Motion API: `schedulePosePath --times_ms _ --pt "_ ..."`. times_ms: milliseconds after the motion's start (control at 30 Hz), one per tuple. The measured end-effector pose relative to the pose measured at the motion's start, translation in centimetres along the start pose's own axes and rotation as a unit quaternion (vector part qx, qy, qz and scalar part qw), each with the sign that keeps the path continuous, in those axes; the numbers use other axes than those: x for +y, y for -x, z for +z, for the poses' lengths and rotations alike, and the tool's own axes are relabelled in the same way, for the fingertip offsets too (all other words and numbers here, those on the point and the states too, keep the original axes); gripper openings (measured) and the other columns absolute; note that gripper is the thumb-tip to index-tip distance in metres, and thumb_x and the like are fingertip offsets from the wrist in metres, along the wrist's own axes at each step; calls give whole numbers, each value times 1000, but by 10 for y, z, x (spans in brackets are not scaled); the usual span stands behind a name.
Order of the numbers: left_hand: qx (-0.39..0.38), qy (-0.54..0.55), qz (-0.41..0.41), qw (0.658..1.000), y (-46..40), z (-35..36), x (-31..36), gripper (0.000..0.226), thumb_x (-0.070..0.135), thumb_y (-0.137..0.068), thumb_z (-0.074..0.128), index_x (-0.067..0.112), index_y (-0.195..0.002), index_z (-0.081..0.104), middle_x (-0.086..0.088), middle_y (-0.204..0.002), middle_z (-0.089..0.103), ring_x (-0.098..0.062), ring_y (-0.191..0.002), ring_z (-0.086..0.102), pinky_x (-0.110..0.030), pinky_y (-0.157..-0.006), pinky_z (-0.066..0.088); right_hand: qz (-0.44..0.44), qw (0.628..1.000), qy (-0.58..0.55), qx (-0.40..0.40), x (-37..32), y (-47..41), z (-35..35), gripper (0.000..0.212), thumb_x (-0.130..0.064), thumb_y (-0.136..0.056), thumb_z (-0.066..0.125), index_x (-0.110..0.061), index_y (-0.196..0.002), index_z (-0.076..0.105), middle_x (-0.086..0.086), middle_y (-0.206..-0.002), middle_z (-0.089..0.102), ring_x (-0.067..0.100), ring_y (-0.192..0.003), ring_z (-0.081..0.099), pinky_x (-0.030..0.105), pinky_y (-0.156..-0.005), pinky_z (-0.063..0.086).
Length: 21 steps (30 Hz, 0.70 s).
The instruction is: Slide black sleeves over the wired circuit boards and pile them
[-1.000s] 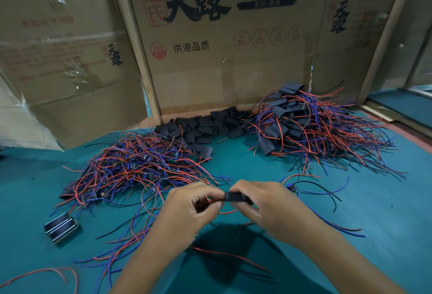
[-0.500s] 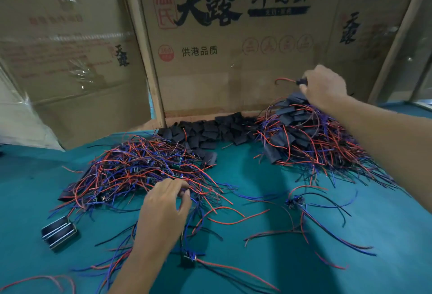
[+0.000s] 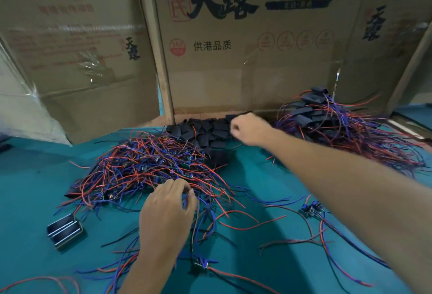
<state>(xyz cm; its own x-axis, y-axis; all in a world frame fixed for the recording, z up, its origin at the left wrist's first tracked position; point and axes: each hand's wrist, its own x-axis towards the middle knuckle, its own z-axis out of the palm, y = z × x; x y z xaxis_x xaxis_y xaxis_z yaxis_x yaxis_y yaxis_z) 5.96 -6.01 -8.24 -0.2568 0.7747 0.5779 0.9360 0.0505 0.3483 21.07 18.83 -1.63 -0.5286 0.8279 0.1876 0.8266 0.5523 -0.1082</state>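
Right hand [image 3: 250, 129] curls over the loose heap of flat black sleeves [image 3: 208, 133] at the cardboard wall (can't tell if it's got one yet); take just one. Left hand [image 3: 167, 212] has fingers bent into the tangled pile of red-and-blue wired circuit boards [image 3: 145, 167], so tease one board free by its wires.

Bare green table [image 3: 268, 177] lies open between the unsleeved wire heap [image 3: 145, 167] and finished pile [image 3: 339, 130]; cardboard boxes [image 3: 233, 71] wall the back.

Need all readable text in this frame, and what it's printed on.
"天露", large black print: middle cardboard box.
"鲜鸡蛋", black, right of it: same box.
"温氏", red stamp at left: same box.
"供港品质", small black: same box.
"天露", small vertical: left cardboard box.
"天露", vertical: right cardboard panel.
Unreadable: dark banner under "鲜鸡蛋", red round seal, four round icons, faded red lines on the left box.
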Motion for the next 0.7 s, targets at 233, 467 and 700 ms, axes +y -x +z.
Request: schedulePosePath --times_ms 233,467,700 --pt "19 -48 -36 998 -2 -7 -10 49 21 -87 70 22 -62 28 7 -50 23 -23 -45 27 -30 -45 22 28 998 32 -45 -41 -26 64 29 -31 -94 59 -10 -114 59 14 -115 60 34 -106 58 39 -82 52" --pt "-25 -27 28 999 4 -3 15 53 20 -79 79 24 -64 28 1 -48 40 -28 -44 47 -34 -38 33 -17 979 193 -57 -32 -36 65 25 -23 -98 55 -14 -120 61 9 -119 60 31 -114 51 40 -83 45" --pt "-73 -27 6 997 7 7 10 37 57 -95 46 33 -123 50 10 -96 65 -13 -93 63 -28 -72 46 52 995 29 83 -55 15 23 18 -19 -97 48 -17 -87 62 8 -93 66 31 -93 64 34 -65 43"
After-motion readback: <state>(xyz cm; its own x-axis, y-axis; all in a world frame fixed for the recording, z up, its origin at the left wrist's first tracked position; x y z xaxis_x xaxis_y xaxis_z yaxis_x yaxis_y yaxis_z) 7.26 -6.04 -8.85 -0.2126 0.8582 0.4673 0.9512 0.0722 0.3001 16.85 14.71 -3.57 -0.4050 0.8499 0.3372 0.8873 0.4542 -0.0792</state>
